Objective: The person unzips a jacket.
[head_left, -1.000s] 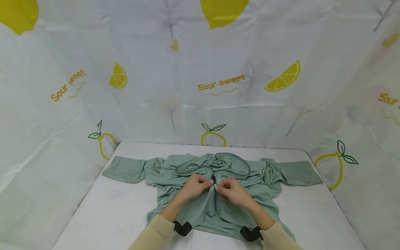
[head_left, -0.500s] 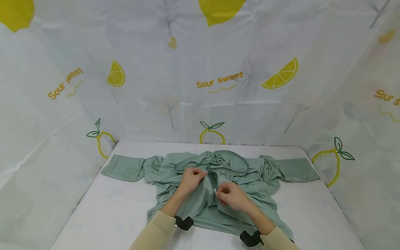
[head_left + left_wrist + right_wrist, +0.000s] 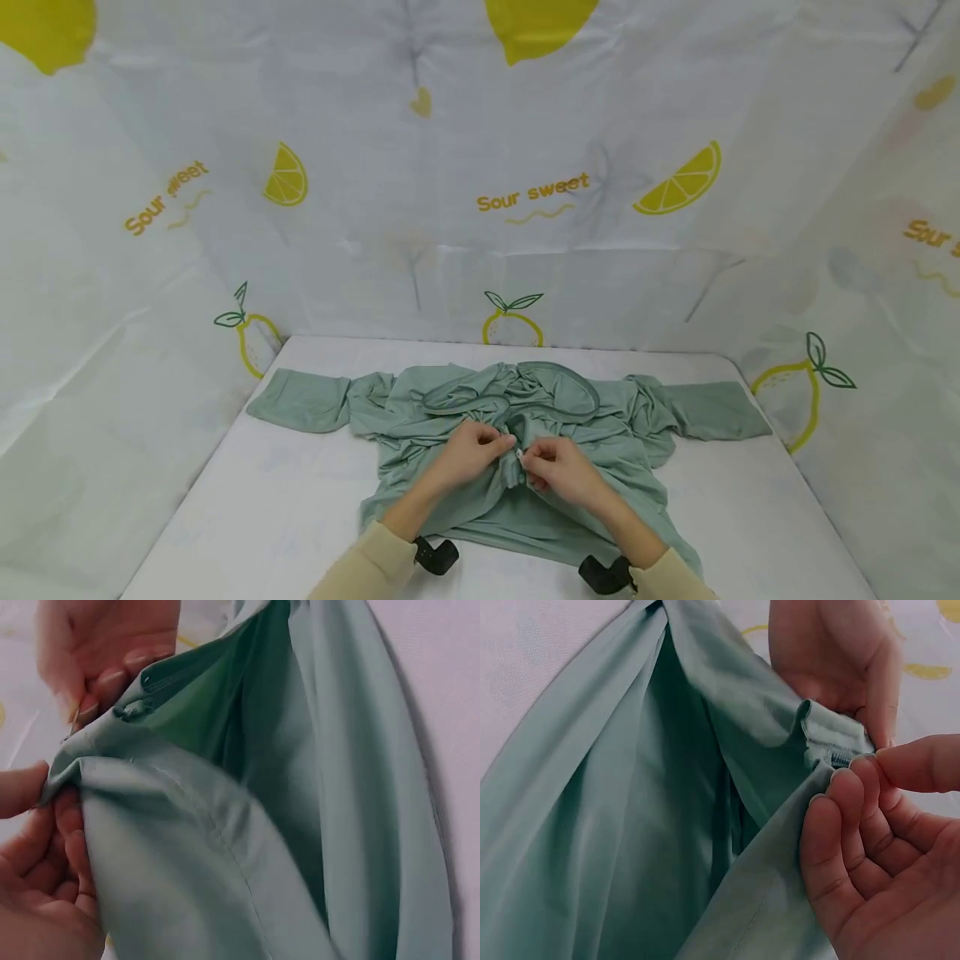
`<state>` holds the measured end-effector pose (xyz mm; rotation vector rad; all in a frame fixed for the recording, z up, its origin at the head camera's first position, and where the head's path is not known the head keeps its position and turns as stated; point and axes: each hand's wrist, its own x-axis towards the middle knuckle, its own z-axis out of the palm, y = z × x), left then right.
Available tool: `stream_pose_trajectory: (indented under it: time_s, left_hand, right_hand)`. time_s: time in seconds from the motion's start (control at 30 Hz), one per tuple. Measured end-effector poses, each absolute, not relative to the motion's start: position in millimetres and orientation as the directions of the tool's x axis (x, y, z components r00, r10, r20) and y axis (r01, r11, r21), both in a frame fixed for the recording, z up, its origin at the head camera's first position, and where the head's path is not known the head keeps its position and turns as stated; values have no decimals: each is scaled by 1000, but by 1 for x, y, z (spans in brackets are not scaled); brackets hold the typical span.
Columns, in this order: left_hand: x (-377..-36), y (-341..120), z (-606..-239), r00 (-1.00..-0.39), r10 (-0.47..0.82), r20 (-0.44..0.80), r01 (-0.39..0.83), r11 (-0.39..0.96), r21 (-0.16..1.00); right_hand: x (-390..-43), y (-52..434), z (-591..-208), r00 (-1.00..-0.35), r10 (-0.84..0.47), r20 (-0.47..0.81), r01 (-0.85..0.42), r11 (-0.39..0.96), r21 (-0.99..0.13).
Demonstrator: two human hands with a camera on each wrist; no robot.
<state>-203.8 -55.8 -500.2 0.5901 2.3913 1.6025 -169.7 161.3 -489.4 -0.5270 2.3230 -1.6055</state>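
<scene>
A sage-green zip-front jacket (image 3: 405, 446) lies spread on the table, its front edges bunched up between the two hands. My left hand (image 3: 471, 454) pinches one front edge; in the left wrist view its thumb and fingers clasp the folded cloth. Close beside it, my right hand (image 3: 562, 475) pinches the small zipper pull (image 3: 519, 455), whose thin metal tab also shows in the left wrist view. Zipper teeth (image 3: 841, 758) appear right at the right fingertips. The lower end of the front gapes, and the inside of the jacket shows dark green.
Both sleeves stretch sideways, the left sleeve (image 3: 300, 400) and right sleeve (image 3: 720, 410) reaching near the table's edges. The table (image 3: 247, 508) has a white cover. A lemon-printed curtain (image 3: 420, 183) encloses the back and sides.
The left hand rose away from the right, parting the front edges, then came back down beside the zipper pull. The right hand dipped slightly and returned, pinching the pull throughout.
</scene>
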Motion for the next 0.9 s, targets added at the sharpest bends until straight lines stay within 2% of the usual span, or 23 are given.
stream_pose_trajectory:
  time_s: [0.27,0.47,0.6,0.73,0.9]
  left_hand:
    - [-203,-58,-500,-955,291,48,139,300,944]
    - [-205,-70,-498,-972,236,21,87,273,958]
    - [-203,-81,-499,-945,327,-7,106,326,939]
    - [-193,-89,-505,-892,444,-81,140,443,886]
    - [-179,-99,-513,-891,442,-103,190,569,800]
  right_hand:
    - [-165,159,-493,-880,-475,-26,-192,404,-894]
    - [-158,167,-495,-846,-524,-102,-137,399,-907]
    - [-155,176,-500,-859,-490,-146,-69,394,-917]
    - [-150,184,-506,-859,-490,-148,-73,403,-912]
    - [-141,192,-512,-840,-504,-200,-50,440,-897]
